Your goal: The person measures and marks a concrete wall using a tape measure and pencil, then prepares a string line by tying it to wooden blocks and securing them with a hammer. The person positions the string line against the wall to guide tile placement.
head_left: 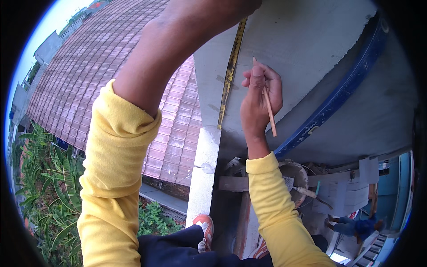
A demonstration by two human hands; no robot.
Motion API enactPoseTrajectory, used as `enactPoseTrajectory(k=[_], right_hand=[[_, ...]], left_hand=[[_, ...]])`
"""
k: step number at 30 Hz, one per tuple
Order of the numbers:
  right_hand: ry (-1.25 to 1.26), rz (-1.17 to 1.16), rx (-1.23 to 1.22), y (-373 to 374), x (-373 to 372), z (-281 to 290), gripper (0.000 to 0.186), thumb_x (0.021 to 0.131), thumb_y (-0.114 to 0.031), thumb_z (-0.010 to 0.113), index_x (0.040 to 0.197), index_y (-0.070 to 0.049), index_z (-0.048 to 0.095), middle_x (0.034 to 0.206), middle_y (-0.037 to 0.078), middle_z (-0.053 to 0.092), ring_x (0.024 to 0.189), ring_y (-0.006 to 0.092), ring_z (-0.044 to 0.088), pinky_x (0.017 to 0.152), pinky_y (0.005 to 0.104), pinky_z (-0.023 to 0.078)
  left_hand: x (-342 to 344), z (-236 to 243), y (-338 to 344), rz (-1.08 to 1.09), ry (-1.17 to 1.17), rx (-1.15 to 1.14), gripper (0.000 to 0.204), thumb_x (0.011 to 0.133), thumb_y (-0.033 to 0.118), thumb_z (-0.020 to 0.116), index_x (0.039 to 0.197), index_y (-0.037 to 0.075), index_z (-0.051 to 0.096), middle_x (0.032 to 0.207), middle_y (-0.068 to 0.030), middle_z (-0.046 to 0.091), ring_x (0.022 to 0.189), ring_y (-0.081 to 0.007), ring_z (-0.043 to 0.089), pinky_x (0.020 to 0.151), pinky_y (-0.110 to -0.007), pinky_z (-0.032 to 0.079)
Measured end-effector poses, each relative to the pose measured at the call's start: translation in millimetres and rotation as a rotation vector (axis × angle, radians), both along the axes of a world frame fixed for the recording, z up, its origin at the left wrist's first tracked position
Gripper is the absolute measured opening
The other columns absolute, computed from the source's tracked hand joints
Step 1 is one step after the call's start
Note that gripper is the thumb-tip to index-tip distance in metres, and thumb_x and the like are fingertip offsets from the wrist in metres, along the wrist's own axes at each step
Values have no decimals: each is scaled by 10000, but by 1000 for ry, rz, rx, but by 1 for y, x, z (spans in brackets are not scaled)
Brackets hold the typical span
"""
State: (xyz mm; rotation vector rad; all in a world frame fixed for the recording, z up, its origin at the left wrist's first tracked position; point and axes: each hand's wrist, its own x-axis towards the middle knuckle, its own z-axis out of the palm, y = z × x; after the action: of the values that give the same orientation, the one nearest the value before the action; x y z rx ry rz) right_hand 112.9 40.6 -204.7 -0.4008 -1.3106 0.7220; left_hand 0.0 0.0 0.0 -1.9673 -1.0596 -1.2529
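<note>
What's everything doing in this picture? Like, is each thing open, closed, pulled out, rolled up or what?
Pencil, held, tip pointing away from the person.
Right hand, closed around the pencil.
Left hand, partly out of view; its grip cannot be seen.
Tape measure, pulled out along the grey surface.
Blue bar, slanting, scuffed.
Left sleeve, pushed up in folds.

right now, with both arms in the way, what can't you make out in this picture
All in the head view:
Left hand: fingers and grip, cut off by the top edge.
Tape: upper end, lost behind the left hand; its markings are too small to read.
Pencil: partly covered by the right hand.
Bucket: partly hidden behind the right sleeve.
</note>
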Motion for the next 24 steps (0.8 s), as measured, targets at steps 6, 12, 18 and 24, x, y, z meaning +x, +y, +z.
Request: enactPoseTrajectory(k=[6,12,18,24], right_hand=[[-301,-497,413,37,8,19,210,934,-167,778,1063,-53,656,872,71,693,733,230,643,705,355,502],[-409,-614,462,38,0,26,230,892,-180,808,947,-96,601,827,21,634,790,260,574,766,439,416],[-450,-623,447,36,1,29,260,887,-169,811,956,-107,569,829,19,601,789,254,554,741,433,402],[-456,-622,412,35,1,24,302,862,-163,843,961,-101,565,800,8,612,753,245,536,749,420,400]], left_hand=[[3,2,12,-113,-24,-20,734,781,-129,692,1448,77,463,1284,-266,638,1194,-444,639,961,-466,553],[2,4,9,-65,-107,-134,745,797,-66,742,1468,95,461,1308,-259,622,1207,-442,626,949,-454,551],[3,32,-7,-66,-100,-177,775,797,-88,746,1487,105,450,1418,-233,561,1262,-387,605,895,-425,581],[3,129,-8,-11,8,-112,807,853,-63,735,1538,133,357,1407,-188,541,1159,-291,647,820,-351,640]])
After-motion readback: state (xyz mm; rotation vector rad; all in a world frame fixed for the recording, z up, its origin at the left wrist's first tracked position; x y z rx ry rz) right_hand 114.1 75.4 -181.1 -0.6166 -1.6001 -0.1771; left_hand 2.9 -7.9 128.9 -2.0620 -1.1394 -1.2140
